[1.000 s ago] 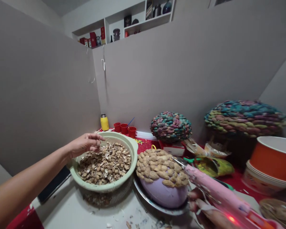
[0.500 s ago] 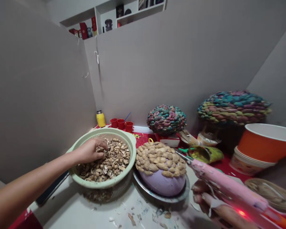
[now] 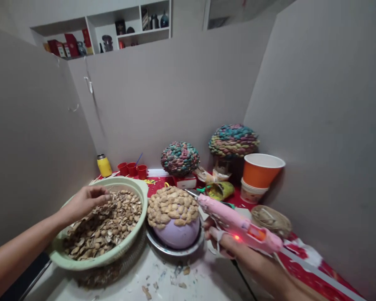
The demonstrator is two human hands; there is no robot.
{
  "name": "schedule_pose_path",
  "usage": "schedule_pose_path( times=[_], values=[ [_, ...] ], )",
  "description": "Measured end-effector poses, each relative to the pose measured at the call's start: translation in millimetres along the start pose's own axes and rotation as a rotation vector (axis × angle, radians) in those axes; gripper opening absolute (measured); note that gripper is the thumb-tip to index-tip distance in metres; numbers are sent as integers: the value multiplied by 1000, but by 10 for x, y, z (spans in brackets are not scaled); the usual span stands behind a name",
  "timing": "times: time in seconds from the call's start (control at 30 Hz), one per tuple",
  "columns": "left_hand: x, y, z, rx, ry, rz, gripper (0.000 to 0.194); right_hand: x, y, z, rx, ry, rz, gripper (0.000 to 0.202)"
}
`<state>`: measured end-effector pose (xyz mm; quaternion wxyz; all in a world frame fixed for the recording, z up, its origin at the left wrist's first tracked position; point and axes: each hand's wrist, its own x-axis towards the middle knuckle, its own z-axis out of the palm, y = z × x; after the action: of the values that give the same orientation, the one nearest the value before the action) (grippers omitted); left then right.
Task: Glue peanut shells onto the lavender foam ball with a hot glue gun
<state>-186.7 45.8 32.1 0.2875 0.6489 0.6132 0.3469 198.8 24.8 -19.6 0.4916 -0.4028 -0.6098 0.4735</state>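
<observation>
My left hand [image 3: 87, 201] is over the green colander [image 3: 145, 196], just above the heap of nut shells [image 3: 113, 228]. Its fingers are curled towards the thumb; whatever may be between them is too small to make out. My right hand [image 3: 235, 246] is wrapped round a pink hot glue gun [image 3: 228, 216] with a glowing red light. The gun's nozzle points left, close beside the upper right of a purple balloon [image 3: 177, 234]. Peanut shells [image 3: 172, 205] cover the balloon's top in overlapping rows. Under it is a metal bowl [image 3: 163, 249].
Two colourful shell-covered domes [image 3: 180, 158] stand at the back. Red cups [image 3: 132, 169] and a yellow bottle [image 3: 104, 165] are at the back left. Orange tub [image 3: 260, 173], yellow-green packet [image 3: 221, 190] and brown coil [image 3: 271, 220] lie to the right. Shell scraps [image 3: 181, 280] litter the white tabletop.
My left hand has risen slightly off the shells. The view has swung right, so everything sits further left. My right hand still grips the glue gun, its nozzle beside the balloon.
</observation>
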Motion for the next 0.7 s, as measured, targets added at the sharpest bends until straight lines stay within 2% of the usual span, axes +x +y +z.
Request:
schedule_pose_path(
  times=[0.1,0.2,0.27,0.4,0.53,0.6,0.7],
  values=[
    [-44,127,48,-161,37,-27,29,12,116,-50,46,-78,-9,43],
    [-191,410,228,-540,56,-143,27,5,189,-60,124,-115,20,48],
    [-343,647,433,-733,20,-172,26,-11,186,-40,174,-146,30,50],
    [-625,1035,970,-977,-153,-177,18,-68,127,18,196,-176,37,48],
    [-709,1175,1439,-1143,-260,-203,19,-118,47,41,170,-200,33,49],
    [-679,1191,1578,-1165,-278,-221,19,-121,-9,34,118,-223,20,51],
    [-592,1216,1678,-1193,-280,-232,20,-101,-127,16,83,-217,16,56]
  ],
)
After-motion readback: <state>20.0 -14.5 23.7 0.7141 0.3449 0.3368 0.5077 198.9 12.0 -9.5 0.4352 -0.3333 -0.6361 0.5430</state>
